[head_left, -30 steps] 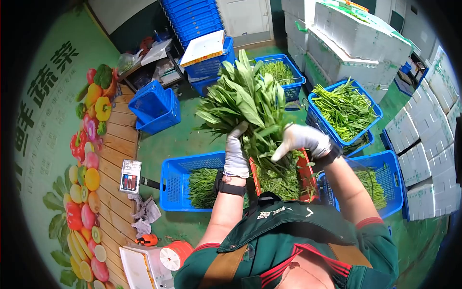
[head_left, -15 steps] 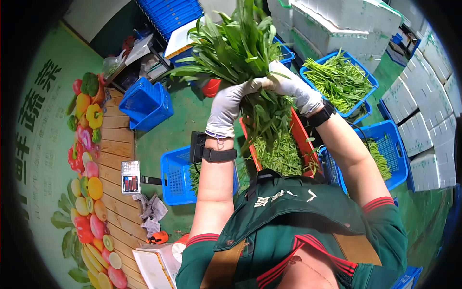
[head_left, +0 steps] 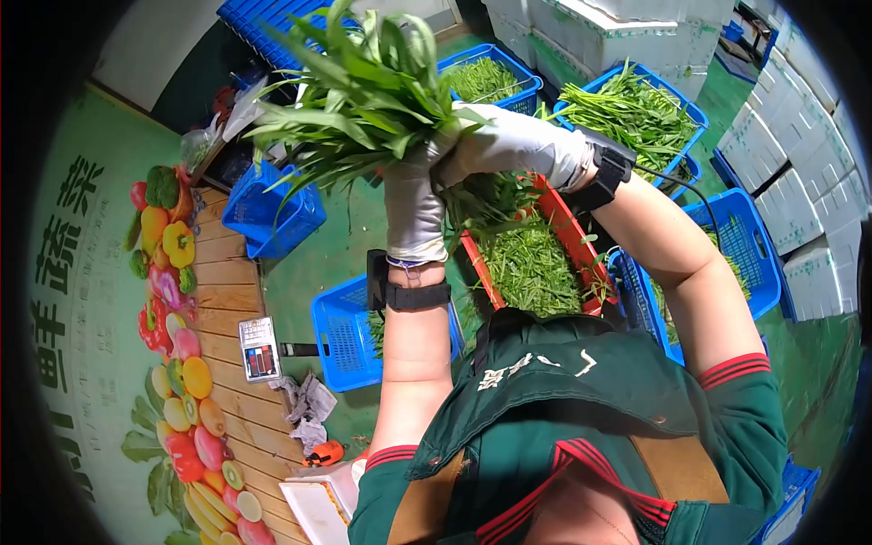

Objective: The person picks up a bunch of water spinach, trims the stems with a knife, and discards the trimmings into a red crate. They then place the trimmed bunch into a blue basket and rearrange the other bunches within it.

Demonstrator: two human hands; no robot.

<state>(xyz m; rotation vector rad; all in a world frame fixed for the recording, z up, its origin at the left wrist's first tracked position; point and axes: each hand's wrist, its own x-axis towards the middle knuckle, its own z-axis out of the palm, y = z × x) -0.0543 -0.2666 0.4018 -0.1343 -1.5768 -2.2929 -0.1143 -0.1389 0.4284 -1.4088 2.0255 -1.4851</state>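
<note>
A bunch of leafy greens (head_left: 363, 104) with long, narrow leaves is held up in front of me, its leaves fanning up and to the left. My left hand (head_left: 416, 204), in a pale glove, is closed around the bunch from below. From the right, my right hand (head_left: 513, 145), gloved too, wraps over the same bunch, its fingertips mostly hidden. Below and right of the hands stands a red crate (head_left: 563, 236), with loose cut greens (head_left: 531, 277) inside. Some stems and leaves dangle between the hands and this crate.
Blue baskets of greens stand at the back (head_left: 522, 100), right back (head_left: 695, 145) and right (head_left: 763, 245). Another blue basket (head_left: 341, 350) and a digital scale (head_left: 260, 350) are at the left. Stacked blue baskets (head_left: 272, 213) and white foam boxes (head_left: 799, 200) flank the floor.
Both hands have moved left with the bunch, which now leans further left. My right forearm reaches further across, and the view has shifted slightly.
</note>
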